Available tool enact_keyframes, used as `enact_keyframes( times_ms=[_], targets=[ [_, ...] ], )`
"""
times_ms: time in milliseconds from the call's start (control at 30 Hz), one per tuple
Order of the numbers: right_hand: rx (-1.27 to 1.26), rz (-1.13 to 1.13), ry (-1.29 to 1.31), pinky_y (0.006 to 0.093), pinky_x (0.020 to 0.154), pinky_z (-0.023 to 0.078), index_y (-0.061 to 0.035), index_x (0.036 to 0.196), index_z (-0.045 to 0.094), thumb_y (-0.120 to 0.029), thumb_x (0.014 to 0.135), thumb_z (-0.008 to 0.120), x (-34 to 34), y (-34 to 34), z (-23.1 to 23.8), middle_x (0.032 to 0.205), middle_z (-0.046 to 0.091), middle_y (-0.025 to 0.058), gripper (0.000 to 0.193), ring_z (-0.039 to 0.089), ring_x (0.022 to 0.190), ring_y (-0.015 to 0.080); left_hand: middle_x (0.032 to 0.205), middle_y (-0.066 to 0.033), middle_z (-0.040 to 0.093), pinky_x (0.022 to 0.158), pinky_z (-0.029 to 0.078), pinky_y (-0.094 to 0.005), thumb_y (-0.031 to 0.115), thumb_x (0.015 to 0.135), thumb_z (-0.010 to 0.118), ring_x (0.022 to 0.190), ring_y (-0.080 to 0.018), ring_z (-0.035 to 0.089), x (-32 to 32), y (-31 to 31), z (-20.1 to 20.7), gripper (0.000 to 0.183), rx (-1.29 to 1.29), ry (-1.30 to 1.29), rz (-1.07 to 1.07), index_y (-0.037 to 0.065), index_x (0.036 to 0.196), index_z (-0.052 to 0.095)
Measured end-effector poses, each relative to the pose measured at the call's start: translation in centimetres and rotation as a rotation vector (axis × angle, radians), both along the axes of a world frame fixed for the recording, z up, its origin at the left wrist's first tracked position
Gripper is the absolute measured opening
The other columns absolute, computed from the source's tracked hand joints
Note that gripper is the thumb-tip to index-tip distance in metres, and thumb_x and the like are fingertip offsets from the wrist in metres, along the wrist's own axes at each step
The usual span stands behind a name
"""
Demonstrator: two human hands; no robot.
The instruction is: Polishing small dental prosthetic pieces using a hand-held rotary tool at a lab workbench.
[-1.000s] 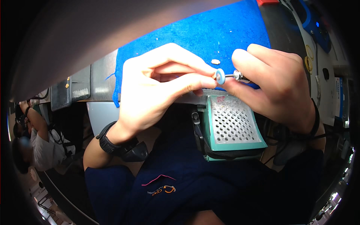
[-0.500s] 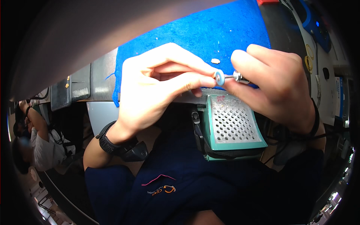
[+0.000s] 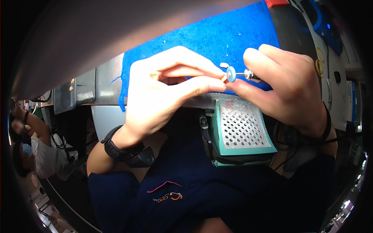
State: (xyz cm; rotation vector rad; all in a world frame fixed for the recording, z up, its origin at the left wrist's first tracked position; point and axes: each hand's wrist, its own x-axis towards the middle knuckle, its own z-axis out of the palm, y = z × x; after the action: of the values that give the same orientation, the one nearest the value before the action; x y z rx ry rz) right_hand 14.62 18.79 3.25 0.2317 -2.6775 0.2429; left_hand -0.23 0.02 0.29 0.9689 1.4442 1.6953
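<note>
My left hand pinches a small cream piece between thumb and index fingertip; most of it is hidden by the fingers. My right hand is closed round a rotary handpiece with a metal shank. On the shank's end sits a light blue grinding wheel, right beside the cream piece; whether they touch I cannot tell. My right thumb reaches under the wheel toward the left fingertips. A second small cream piece lies just beyond on the blue cloth.
Below my hands stands a green box with a perforated metal top. At the left is a dark tray with small bits. A blurred grey shape covers the upper left. Another person sits at far left; cables run at right.
The wheel and handpiece have shifted slightly right and up, away from the left fingertips, and the cream piece now shows between them. My right hand moved a little right; the left stays nearly still.
</note>
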Motion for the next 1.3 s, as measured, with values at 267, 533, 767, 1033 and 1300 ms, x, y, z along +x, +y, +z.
enact_keyframes(
  times_ms=[267,533,767,1033,1300],
  targets=[
    [0.016,0.024,-0.05,0.0357,0.047,0.04,-0.0029,0.09,0.064,-0.013,0.07,0.087,0.0,0.3,0.2,0.069,0.052,0.008,0.032,0.055,0.054,0.0248,0.096,-0.017,0.077,0.074,0.059,-0.0255,-0.012,0.086,0.07,0.086,-0.018,0.075,-0.2,0.0,0.2,0.016,-0.019,-0.006,-0.015,-0.003,0.098,0.069],
    [0.009,0.019,-0.054,0.0359,0.047,0.041,-0.0028,0.089,0.064,-0.011,0.07,0.087,-0.4,0.4,0.4,0.069,0.052,0.0076,0.031,0.055,0.055,0.0248,0.097,-0.0187,0.077,0.073,0.062,-0.028,-0.014,0.087,0.068,0.083,-0.0198,0.075,-0.7,0.2,0.3,0.016,-0.027,-0.006,-0.034,-0.004,0.099,0.068],
    [0.0,0.029,-0.04,0.036,0.047,0.039,-0.003,0.088,0.064,-0.012,0.07,0.087,-0.2,0.1,0.1,0.069,0.052,0.0076,0.031,0.054,0.054,0.0245,0.098,-0.0203,0.076,0.076,0.064,-0.0305,-0.014,0.086,0.068,0.082,-0.0202,0.075,-0.4,0.0,-0.2,0.016,-0.013,-0.012,-0.028,-0.005,0.099,0.068],
    [-0.07,0.023,0.008,0.0358,0.047,0.036,-0.002,0.083,0.063,-0.014,0.074,0.088,-1.0,0.3,-0.1,0.065,0.051,0.0084,0.029,0.052,0.053,0.0238,0.097,-0.0174,0.077,0.068,0.058,-0.0243,-0.012,0.085,0.073,0.085,-0.0182,0.075,-0.4,0.1,-0.3,0.02,0.06,-0.059,0.04,-0.005,0.102,0.068],
    [-0.073,0.029,0.034,0.0352,0.047,0.036,-0.002,0.082,0.063,-0.012,0.074,0.087,-1.1,0.2,-0.2,0.066,0.053,0.0093,0.028,0.053,0.053,0.0243,0.098,-0.0148,0.077,0.065,0.055,-0.0217,-0.008,0.085,0.077,0.084,-0.0152,0.074,-0.9,-0.2,-0.5,0.022,0.007,0.009,0.0,-0.003,0.105,0.07]
  ],
)
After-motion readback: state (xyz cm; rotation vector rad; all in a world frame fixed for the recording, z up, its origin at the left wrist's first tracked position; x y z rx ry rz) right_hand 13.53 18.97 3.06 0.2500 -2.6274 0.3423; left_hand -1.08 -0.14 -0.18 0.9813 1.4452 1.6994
